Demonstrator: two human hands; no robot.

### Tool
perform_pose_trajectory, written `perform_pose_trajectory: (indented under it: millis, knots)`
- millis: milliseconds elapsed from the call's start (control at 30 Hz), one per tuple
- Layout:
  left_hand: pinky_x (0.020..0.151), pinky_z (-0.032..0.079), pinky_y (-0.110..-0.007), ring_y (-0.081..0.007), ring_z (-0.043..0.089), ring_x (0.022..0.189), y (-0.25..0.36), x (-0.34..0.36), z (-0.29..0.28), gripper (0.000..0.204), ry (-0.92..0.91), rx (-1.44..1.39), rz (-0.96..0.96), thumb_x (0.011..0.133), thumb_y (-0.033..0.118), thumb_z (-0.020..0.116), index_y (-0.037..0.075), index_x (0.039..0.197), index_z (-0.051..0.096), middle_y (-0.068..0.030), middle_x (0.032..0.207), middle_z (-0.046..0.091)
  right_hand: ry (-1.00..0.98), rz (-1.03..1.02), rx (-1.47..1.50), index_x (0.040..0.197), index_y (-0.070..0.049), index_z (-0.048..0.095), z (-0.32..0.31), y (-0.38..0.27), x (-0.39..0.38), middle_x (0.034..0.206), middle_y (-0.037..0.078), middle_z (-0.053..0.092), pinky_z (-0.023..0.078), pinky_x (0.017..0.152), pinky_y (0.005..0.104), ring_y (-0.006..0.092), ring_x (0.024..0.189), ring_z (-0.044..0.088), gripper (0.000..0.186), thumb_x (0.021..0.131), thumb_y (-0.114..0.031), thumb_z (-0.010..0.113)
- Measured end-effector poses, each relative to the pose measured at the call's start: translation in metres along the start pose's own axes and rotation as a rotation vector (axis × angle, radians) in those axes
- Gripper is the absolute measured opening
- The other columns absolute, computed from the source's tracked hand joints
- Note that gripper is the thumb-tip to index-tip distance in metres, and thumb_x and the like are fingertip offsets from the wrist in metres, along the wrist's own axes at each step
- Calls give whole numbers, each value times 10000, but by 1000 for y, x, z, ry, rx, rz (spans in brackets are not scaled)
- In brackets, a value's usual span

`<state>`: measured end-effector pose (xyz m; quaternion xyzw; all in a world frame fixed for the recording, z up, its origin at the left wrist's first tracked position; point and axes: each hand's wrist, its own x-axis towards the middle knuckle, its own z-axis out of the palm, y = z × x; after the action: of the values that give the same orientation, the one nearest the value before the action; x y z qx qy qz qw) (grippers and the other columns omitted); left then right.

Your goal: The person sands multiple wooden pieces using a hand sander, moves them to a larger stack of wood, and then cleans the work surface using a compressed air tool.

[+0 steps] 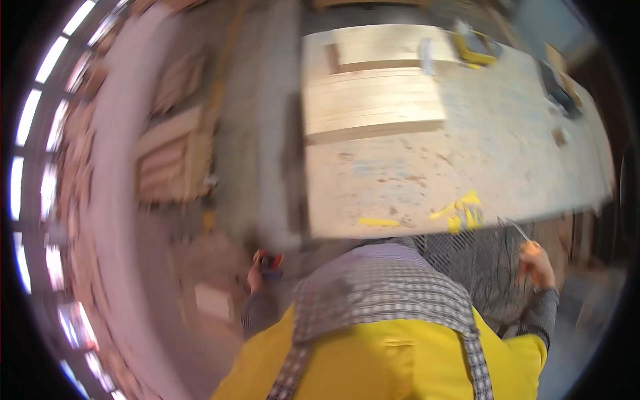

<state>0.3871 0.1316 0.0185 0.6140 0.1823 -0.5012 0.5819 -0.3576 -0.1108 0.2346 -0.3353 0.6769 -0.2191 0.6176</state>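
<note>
My right hand (pixel 539 270) is closed round the orange handle of a screwdriver (pixel 531 247), just off the near right edge of the workbench. Its thin metal shaft points up and left over that edge. On the other side of my body, my left hand (pixel 255 276) grips a small red and dark object (pixel 269 261); blur hides its exact kind. That hand is below the bench's near left corner. On the bench near its front edge lie a crumpled yellow wrapper (pixel 465 213) and a yellow strip (pixel 379 222).
Pale wooden boards (pixel 373 100) lie side by side on the workbench (pixel 533 173). Farther back are a yellow tool (pixel 475 48) and a dark tool (pixel 559 90). Left across the floor stands a wooden crate (pixel 170 167); a pale block (pixel 213 301) is near my left arm.
</note>
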Motion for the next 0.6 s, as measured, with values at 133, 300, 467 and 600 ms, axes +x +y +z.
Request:
perform_pose_trajectory:
  millis: [133, 300, 467, 600]
  knots:
    - [573, 510, -336, -174, 542, 580, 7, -80, 74, 184, 234, -35, 266, 900, 252, 535, 109, 787, 513, -31, 663, 526, 81, -84, -168, 1071, -74, 524, -101, -49, 83, 657, -8, 490, 353, 354, 249, 104, 436, 470, 374, 712, -128, 613]
    - [499, 410, -280, -125, 503, 558, -3, -134, 96, 183, 373, 10, 431, 858, 231, 605, 91, 747, 564, -11, 643, 513, 2, -82, -707, 1036, -86, 554, -160, -119, 214, 685, -8, 471, 379, 451, 256, 108, 513, 461, 389, 652, -105, 612]
    - [505, 371, -249, -85, 473, 574, -3, -206, 155, 173, 397, 35, 632, 838, 252, 645, 83, 838, 612, 31, 692, 516, -79, -303, -895, 1163, 1, 513, -172, -160, 346, 778, 95, 564, 474, 575, 330, 209, 651, 569, 562, 623, -103, 633]
    - [499, 292, -235, -51, 376, 524, -5, -234, 190, 273, 493, 176, 657, 865, 236, 599, 132, 634, 496, 56, 593, 424, 152, -325, -823, 1188, -6, 508, -167, -130, 452, 822, 109, 571, 479, 591, 342, 200, 708, 584, 568, 650, -132, 640]
